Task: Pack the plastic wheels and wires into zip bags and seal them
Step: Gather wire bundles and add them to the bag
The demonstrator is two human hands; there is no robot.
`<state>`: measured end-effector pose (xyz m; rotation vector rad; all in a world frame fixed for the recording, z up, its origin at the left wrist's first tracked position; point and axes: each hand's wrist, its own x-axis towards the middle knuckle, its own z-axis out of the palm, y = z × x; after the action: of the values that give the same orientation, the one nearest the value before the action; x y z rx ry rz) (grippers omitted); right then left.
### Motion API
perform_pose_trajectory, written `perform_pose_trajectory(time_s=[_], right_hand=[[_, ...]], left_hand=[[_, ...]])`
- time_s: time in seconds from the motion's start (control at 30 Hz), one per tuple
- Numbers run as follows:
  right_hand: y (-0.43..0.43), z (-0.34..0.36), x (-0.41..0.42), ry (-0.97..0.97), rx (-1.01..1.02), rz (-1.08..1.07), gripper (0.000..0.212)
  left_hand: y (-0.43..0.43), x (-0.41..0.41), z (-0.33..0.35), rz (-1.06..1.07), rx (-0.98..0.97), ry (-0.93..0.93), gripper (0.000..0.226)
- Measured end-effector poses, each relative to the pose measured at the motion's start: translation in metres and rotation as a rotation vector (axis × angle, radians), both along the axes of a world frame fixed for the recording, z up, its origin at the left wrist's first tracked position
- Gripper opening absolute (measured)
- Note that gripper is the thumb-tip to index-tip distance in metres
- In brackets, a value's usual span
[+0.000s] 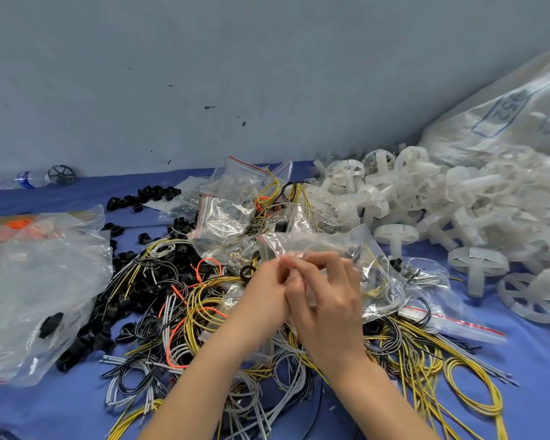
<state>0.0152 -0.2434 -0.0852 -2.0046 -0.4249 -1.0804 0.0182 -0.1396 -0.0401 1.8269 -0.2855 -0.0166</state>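
Observation:
Both hands meet at the centre over a small clear zip bag (305, 292) with a red strip at its mouth. My left hand (264, 293) and my right hand (327, 293) each pinch the bag's top edge, fingers curled. What the bag holds is hidden by my hands. Under them lies a tangle of yellow, black, grey and orange wires (204, 315). A heap of white plastic wheels (432, 201) spreads at the right. Several more zip bags (229, 214) with red strips lie just beyond my hands, some with wires inside.
A large clear plastic bag (35, 281) lies at the left over black plastic rings (146, 195). A big white sack (505, 122) leans on the wall at the right. A water bottle (26, 179) and a dark wheel (61, 175) sit far left. Blue cloth (537, 376) covers the surface.

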Motion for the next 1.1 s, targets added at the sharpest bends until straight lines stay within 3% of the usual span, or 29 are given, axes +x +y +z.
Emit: perform_pose_trajectory(time_s=[0.23,0.37,0.53,0.63,0.8,0.9,1.1], right_hand=[[0.003,-0.002,-0.002,0.107,-0.136,0.071,0.030],[0.004,0.001,-0.005,0.199,-0.149,0.124,0.034],[0.001,0.014,-0.005,0.235,-0.040,0.137,0.038],[-0.013,0.024,0.006,0.237,0.061,0.007,0.037],[-0.075,0.030,0.029,0.167,0.234,-0.432,0.046],[-0.106,0.022,0.033,0.283,0.386,-0.604,0.049],[-0.126,0.004,0.036,0.556,0.211,-0.690,0.054]], left_hand=[[0.020,-0.006,-0.026,0.329,-0.311,-0.008,0.034],[0.027,-0.009,-0.031,0.284,-0.496,0.092,0.033],[0.032,-0.005,-0.036,0.155,-0.447,0.155,0.043],[0.035,-0.004,-0.038,0.160,-0.427,0.165,0.036],[0.036,0.000,-0.038,0.199,-0.494,0.242,0.031],[0.035,0.000,-0.036,0.219,-0.519,0.253,0.034],[0.037,-0.001,-0.038,0.243,-0.595,0.286,0.043]])
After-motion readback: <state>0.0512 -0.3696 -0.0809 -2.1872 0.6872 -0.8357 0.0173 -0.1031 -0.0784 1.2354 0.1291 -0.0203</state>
